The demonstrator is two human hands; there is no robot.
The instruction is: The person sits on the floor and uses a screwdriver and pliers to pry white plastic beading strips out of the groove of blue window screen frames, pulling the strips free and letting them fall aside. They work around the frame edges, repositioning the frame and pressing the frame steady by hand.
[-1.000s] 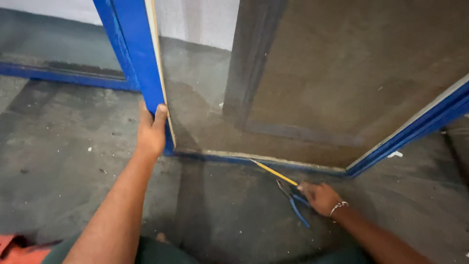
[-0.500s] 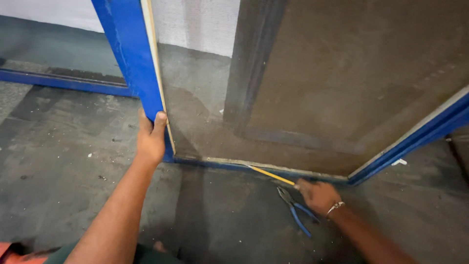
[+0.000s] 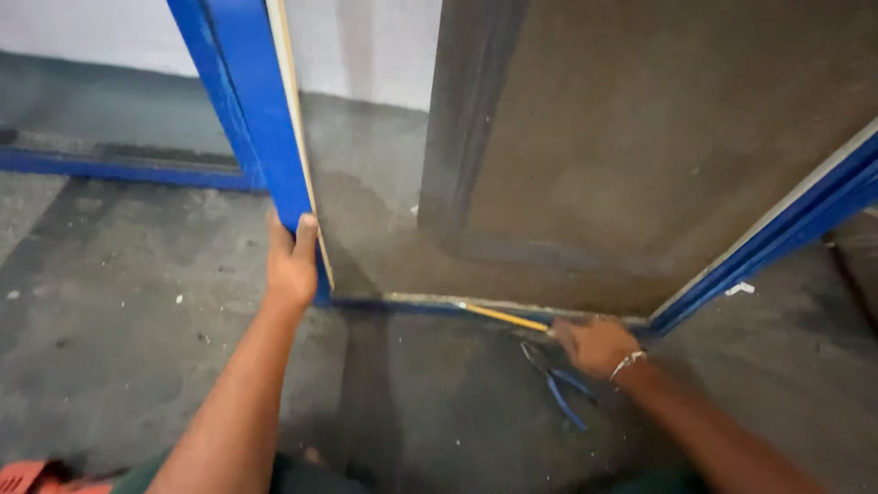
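Note:
A blue frame (image 3: 251,101) with grey mesh (image 3: 585,155) stretched across it stands tilted on the concrete floor. My left hand (image 3: 291,261) grips the frame's left upright near its bottom corner. My right hand (image 3: 594,345) is low at the bottom rail, closed on the end of a thin yellow rod (image 3: 503,316) that lies along the rail's pale strip. Blue-handled pliers (image 3: 553,380) lie on the floor just under my right hand, which wears a bracelet at the wrist.
Another blue frame rail (image 3: 119,169) lies along the floor at the back left. The frame's right side (image 3: 777,233) slants up to the right edge. An orange object (image 3: 23,476) shows at the bottom left corner. Small debris dots the concrete floor (image 3: 110,302).
My right hand has slid slightly left along the bottom rail with the yellow rod, away from the pliers. My left hand keeps its grip on the upright. The view has shifted a little.

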